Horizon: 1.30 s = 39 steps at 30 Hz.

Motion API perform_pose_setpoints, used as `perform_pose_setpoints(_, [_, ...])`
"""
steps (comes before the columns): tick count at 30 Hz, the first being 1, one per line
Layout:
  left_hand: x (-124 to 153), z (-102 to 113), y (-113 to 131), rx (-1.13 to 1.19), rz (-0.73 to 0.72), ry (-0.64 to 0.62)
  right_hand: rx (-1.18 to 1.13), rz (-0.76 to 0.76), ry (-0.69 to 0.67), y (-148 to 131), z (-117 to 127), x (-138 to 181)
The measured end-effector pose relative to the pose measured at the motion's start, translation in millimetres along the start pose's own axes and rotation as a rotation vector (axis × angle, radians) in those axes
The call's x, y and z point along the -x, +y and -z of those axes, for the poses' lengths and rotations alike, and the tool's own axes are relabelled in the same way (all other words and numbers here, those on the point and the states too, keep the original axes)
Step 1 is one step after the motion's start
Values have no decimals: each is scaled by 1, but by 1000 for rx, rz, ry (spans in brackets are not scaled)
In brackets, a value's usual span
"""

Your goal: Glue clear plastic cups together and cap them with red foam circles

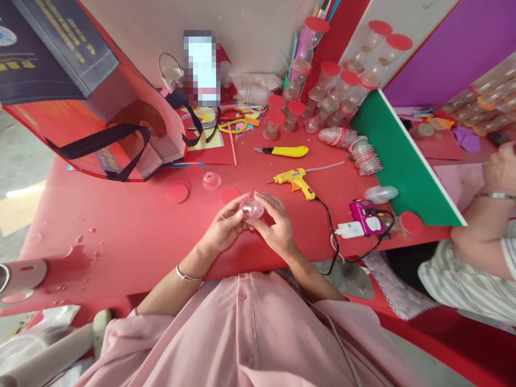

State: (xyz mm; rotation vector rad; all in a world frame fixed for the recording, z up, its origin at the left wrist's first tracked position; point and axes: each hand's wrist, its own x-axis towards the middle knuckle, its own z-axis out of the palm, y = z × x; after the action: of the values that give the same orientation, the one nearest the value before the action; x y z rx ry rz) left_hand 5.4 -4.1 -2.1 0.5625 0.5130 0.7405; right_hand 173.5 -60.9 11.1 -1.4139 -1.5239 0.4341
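Between my fingertips, over the front of the red table (pixel 133 231), is a small clear plastic dome lid (pixel 255 208) with a pinkish rim. My left hand (pixel 223 228) grips its left side with the thumb in front. My right hand (pixel 276 223) closes round its right side. Just beyond lie a second clear dome lid (pixel 212 180) and red discs (pixel 178 192), one of them partly behind my left fingers. A yellow glue gun (pixel 296 181) lies to the right with a glue stick in its back. Farther off is a yellow utility knife (pixel 288 151).
Hourglass-like cup pairs with red discs (pixel 276 117) stand at the back right beside a green divider (pixel 415 161). Stacked lids (pixel 366 156) and a purple power adapter (pixel 365 215) sit nearby. A large bag (pixel 133 134) stands left; water (pixel 78 255) is spilled. Another person's arm (pixel 484 209) is at right.
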Motion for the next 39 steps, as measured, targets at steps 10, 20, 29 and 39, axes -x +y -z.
perform_pose_setpoints(10, [-3, 0, 2, -64, -42, 77, -112, -98, 69, -2, -8, 3])
perform_pose_setpoints(20, [-1, -5, 0, -111, -72, 71, -207, -155, 54, 2, -24, 11])
perform_pose_setpoints(29, [0, -8, -2, -277, -237, 189, -266, -182, 19, 5, -26, 15])
perform_pose_setpoints(39, [4, -9, 4, -339, -146, 83, 29, 12, 59, 11, -10, 6])
